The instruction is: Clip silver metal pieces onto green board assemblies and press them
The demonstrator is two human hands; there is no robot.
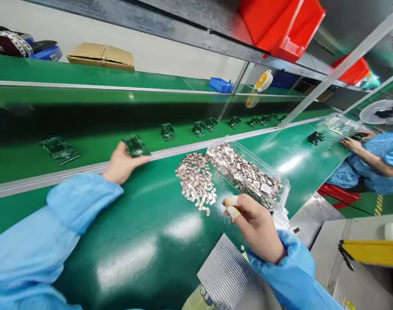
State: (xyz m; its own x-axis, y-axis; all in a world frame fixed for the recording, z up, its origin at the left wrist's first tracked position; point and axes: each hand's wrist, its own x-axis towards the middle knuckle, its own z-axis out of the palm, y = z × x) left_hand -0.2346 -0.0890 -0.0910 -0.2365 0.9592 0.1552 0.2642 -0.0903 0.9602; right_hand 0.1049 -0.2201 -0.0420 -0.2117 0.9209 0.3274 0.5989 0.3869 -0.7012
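My left hand [123, 163] grips a green circuit board [136, 145] by its near side, over the edge of the green channel at the back of the bench. The board is slightly blurred. In front of the clear tray, my right hand [252, 221] pinches something small and dark between thumb and forefinger; its kind is too small to tell. White and yellow covers sit on those fingertips. Between my hands lies a loose pile of small silvery metal parts [196, 181]. Many more such parts fill the clear plastic tray [286, 191] behind my right hand.
More circuit boards [168, 131] lie along the channel [131, 118]. A ribbed silver pad [227, 271] is at the front edge of the bench. Red bins [282, 26] stand on the overhead shelf. At the right, a co-worker's hands [353, 144] handle a board.
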